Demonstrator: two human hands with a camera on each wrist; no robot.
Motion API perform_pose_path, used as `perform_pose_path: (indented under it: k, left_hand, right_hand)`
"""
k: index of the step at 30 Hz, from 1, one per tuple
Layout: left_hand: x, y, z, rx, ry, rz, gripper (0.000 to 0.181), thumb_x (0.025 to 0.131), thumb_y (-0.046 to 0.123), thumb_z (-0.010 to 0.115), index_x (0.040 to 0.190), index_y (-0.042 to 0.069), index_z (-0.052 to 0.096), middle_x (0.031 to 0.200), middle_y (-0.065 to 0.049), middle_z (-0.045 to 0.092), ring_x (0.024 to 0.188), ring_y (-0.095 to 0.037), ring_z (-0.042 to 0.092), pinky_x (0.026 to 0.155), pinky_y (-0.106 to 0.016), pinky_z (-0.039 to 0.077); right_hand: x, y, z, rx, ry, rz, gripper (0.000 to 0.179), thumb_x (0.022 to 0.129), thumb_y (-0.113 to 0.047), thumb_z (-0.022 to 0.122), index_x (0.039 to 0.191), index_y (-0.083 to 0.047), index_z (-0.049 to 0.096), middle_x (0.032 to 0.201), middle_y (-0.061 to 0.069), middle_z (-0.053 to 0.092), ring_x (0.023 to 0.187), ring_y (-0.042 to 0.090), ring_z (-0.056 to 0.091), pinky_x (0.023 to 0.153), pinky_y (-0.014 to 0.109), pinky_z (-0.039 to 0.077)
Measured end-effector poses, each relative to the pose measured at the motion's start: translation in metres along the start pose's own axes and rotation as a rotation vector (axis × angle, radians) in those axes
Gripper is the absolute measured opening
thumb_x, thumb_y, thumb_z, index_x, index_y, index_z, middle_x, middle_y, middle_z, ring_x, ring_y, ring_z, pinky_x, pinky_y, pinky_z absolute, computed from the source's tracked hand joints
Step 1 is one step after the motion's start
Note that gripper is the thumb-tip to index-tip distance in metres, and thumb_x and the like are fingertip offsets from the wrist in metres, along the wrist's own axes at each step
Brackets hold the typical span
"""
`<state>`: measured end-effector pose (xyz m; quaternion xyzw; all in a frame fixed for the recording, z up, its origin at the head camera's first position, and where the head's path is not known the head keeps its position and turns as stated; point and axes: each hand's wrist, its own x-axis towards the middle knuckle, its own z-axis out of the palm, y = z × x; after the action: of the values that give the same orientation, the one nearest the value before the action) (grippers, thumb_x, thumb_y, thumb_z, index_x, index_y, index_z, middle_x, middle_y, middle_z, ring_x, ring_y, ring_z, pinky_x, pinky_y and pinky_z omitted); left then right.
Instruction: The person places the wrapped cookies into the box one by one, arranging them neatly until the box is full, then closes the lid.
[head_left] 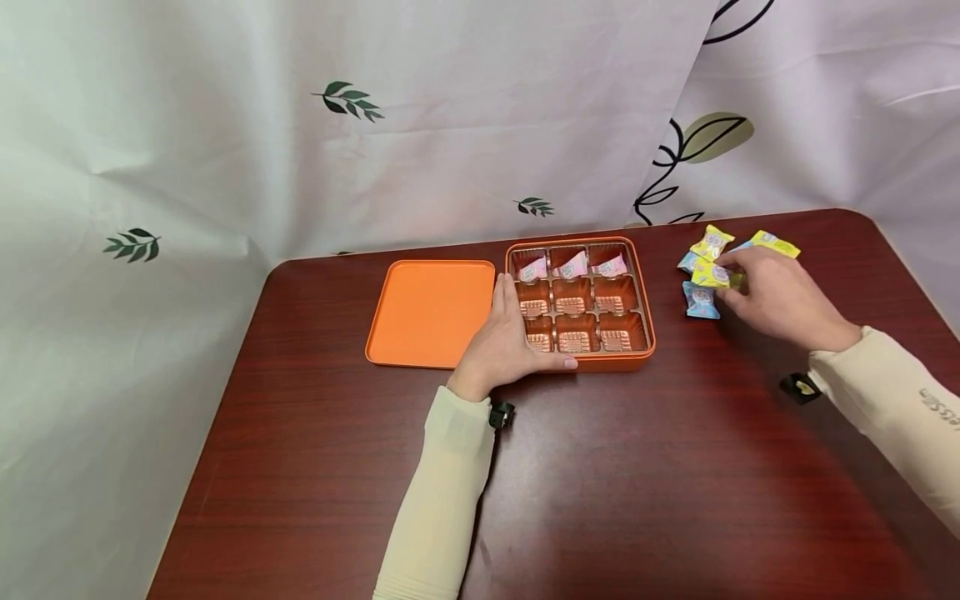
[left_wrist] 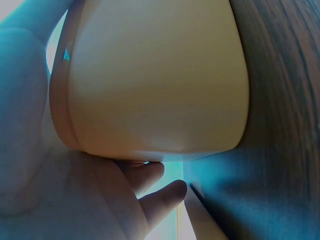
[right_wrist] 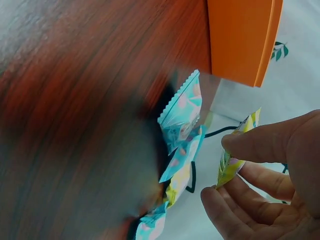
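My left hand [head_left: 501, 346] lies against the front left corner of an orange box [head_left: 618, 364], its fingers straight along the left side and its thumb along the front wall. In the left wrist view the box wall [left_wrist: 160, 85] fills the middle. Inside is a copper-coloured divided insert, with pink-wrapped candies [head_left: 573, 265] in the three back compartments. On the right, my right hand [head_left: 783, 292] pinches a yellow-wrapped candy [right_wrist: 227, 172] between thumb and fingers, raised off the table in the right wrist view. Near it lie a blue-wrapped candy [head_left: 701, 302] and another yellow one [head_left: 714, 242].
An orange lid [head_left: 431, 312] lies flat left of the box. More yellow and blue candies [head_left: 776, 243] lie behind the right hand. A dark red wooden table [head_left: 600, 483] carries everything, and a white leaf-patterned cloth [head_left: 450, 150] hangs behind its far edge.
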<state>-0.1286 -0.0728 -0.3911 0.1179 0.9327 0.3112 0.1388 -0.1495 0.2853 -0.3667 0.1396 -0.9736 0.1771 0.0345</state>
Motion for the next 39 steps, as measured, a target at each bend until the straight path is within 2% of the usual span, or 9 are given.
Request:
perform_pose_path:
  k: [11, 17, 25, 33, 39]
  left_hand:
    - [0.0, 0.0, 0.0, -0.007, 0.001, 0.0, 0.152, 0.063, 0.07, 0.085, 0.159, 0.007, -0.016, 0.167, -0.009, -0.017, 0.154, -0.02, 0.003, 0.109, -0.037, 0.041]
    - [-0.001, 0.0, 0.0, -0.008, -0.001, -0.001, 0.152, 0.063, 0.07, 0.084, 0.159, 0.007, -0.015, 0.167, -0.009, -0.018, 0.154, -0.02, 0.004, 0.108, -0.038, 0.042]
    - [-0.001, 0.0, 0.0, -0.008, 0.001, 0.002, 0.152, 0.063, 0.07, 0.084, 0.159, 0.006, -0.014, 0.167, -0.01, -0.017, 0.154, -0.02, 0.003, 0.109, -0.038, 0.041]
    - [0.0, -0.001, 0.001, -0.012, 0.002, 0.007, 0.152, 0.063, 0.071, 0.084, 0.159, 0.007, -0.015, 0.167, -0.01, -0.017, 0.154, -0.019, 0.001, 0.111, -0.037, 0.039]
    - [0.0, -0.001, 0.0, -0.009, -0.001, 0.008, 0.152, 0.063, 0.072, 0.083, 0.159, 0.007, -0.016, 0.167, -0.01, -0.018, 0.153, -0.019, 0.001, 0.111, -0.037, 0.038]
  right_hand:
    - [-0.001, -0.01, 0.001, 0.008, 0.029, -0.03, 0.039, 0.082, 0.0, 0.07, 0.118, 0.012, 0.063, 0.103, 0.027, 0.064, 0.084, 0.033, 0.052, 0.072, 0.049, 0.041]
    - [-0.002, -0.013, 0.001, 0.022, 0.069, -0.074, 0.039, 0.081, 0.002, 0.071, 0.118, 0.01, 0.065, 0.101, 0.025, 0.064, 0.087, 0.033, 0.052, 0.075, 0.049, 0.042]
    - [0.0, -0.02, 0.002, 0.007, 0.086, -0.111, 0.039, 0.08, 0.0, 0.076, 0.117, 0.007, 0.068, 0.086, 0.015, 0.062, 0.075, 0.025, 0.052, 0.067, 0.045, 0.041]
    - [0.001, -0.026, 0.002, 0.015, 0.096, -0.146, 0.038, 0.08, 0.0, 0.078, 0.117, 0.007, 0.069, 0.093, 0.017, 0.065, 0.071, 0.023, 0.056, 0.066, 0.044, 0.042]
    - [0.003, -0.027, 0.004, 0.013, 0.106, -0.165, 0.036, 0.082, -0.002, 0.078, 0.116, 0.005, 0.07, 0.093, 0.015, 0.065, 0.068, 0.02, 0.052, 0.063, 0.042, 0.039]
